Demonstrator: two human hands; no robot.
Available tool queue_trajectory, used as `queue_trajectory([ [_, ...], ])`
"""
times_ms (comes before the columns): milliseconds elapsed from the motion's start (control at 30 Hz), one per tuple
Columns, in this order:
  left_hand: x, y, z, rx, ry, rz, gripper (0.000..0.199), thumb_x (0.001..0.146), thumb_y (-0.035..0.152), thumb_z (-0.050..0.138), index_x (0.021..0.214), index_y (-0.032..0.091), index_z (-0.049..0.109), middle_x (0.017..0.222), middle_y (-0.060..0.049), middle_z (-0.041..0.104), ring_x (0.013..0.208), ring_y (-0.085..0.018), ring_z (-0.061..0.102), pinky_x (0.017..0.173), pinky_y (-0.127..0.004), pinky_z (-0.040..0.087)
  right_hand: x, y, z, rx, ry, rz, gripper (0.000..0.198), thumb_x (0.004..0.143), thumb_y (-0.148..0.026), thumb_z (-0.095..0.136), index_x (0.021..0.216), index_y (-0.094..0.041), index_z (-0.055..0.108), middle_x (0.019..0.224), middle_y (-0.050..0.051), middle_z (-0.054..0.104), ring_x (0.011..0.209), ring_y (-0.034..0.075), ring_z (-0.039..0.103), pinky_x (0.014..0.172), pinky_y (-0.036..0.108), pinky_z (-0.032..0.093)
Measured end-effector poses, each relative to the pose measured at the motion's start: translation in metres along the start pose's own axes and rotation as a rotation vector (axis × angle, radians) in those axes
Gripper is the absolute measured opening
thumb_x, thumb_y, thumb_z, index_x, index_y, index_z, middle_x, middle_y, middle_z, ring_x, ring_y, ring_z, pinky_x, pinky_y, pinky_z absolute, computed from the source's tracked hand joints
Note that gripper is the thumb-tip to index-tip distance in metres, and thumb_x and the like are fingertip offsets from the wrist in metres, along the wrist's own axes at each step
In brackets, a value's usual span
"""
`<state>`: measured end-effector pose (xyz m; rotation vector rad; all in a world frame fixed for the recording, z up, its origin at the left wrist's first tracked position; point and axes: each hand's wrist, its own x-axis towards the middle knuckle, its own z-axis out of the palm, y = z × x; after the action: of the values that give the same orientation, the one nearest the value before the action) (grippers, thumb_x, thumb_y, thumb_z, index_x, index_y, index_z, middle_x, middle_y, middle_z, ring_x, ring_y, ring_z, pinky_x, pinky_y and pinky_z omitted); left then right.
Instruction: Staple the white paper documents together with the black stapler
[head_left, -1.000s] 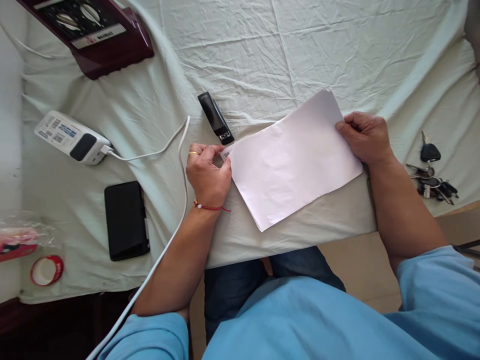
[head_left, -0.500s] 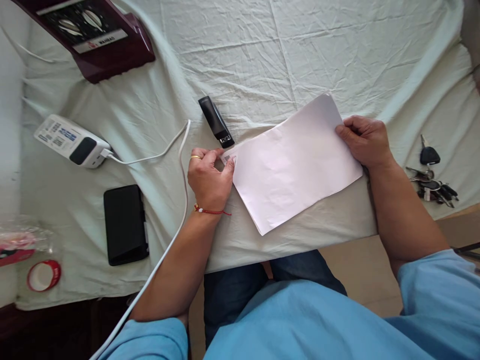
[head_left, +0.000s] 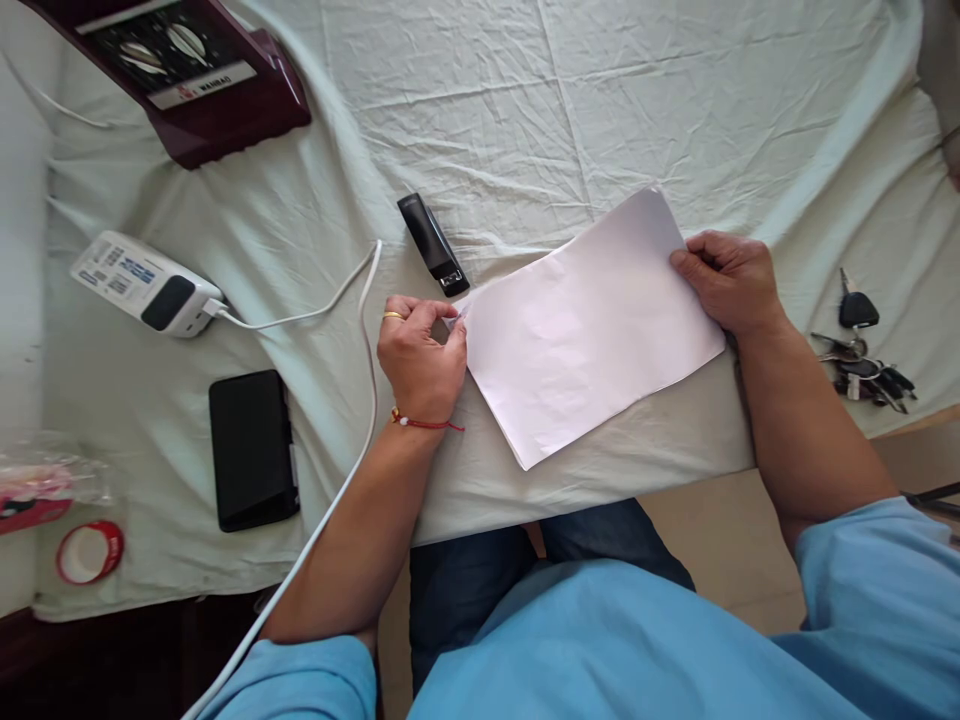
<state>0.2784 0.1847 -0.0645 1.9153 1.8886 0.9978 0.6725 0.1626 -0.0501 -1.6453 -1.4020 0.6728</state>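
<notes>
A thin stack of white paper sheets lies tilted in front of me, its edges slightly uneven. My left hand, with a ring and a red string bracelet, pinches the upper left corner of the paper between thumb and fingers. At the opposite end my right hand grips the right edge, thumb on top. Just above my left fingertips a black stapler rests on the cloth, its near end close to the paper corner.
A dark phone, a white power bank with a white cable, a roll of tape and a plastic packet lie left. A maroon appliance stands upper left. Keys lie right on the pale tablecloth.
My left thumb and fingers have drawn closer together at the paper's corner, and the dark print there is now mostly covered. My right hand and the stapler look unmoved.
</notes>
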Motion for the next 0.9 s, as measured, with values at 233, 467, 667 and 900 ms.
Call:
queue_trajectory([
  [233,0.002,-0.003,0.000,0.003,0.007,-0.016,0.009,0.090,0.017,0.069,0.087,0.022,0.075,0.091,-0.006,0.064,0.086,-0.023,0.063,0.088,-0.039,0.053,0.001,0.000,0.000,-0.021,0.020,-0.027,0.018,0.092,-0.036,0.081,0.081,-0.024,0.074,0.073,0.001,0.058,0.071,0.015,0.044,0.067,0.038,0.031],
  [467,0.005,0.007,-0.009,-0.064,0.063,-0.072,0.015,0.081,0.007,0.073,0.078,0.022,0.069,0.081,-0.001,0.058,0.075,-0.019,0.055,0.077,-0.036,0.048,0.002,0.002,0.000,-0.007,0.007,0.002,0.022,0.094,-0.039,0.085,0.082,-0.024,0.073,0.072,0.000,0.057,0.071,0.015,0.044,0.068,0.037,0.033],
  [667,0.007,0.009,-0.007,-0.098,0.107,-0.092,0.019,0.080,0.006,0.075,0.076,0.022,0.066,0.077,0.001,0.056,0.073,-0.017,0.051,0.074,-0.034,0.046,0.001,0.002,0.001,-0.002,0.026,-0.002,0.020,0.089,-0.038,0.084,0.081,-0.023,0.075,0.071,0.000,0.056,0.070,0.015,0.044,0.066,0.037,0.032],
  [900,-0.005,0.009,-0.002,-0.311,0.054,-0.035,0.021,0.099,0.040,0.072,0.090,0.023,0.062,0.079,0.003,0.062,0.067,-0.012,0.054,0.066,-0.027,0.046,0.002,0.002,0.000,-0.035,0.008,0.007,0.026,0.090,-0.047,0.084,0.083,-0.024,0.074,0.072,0.001,0.057,0.072,0.016,0.044,0.068,0.038,0.033],
])
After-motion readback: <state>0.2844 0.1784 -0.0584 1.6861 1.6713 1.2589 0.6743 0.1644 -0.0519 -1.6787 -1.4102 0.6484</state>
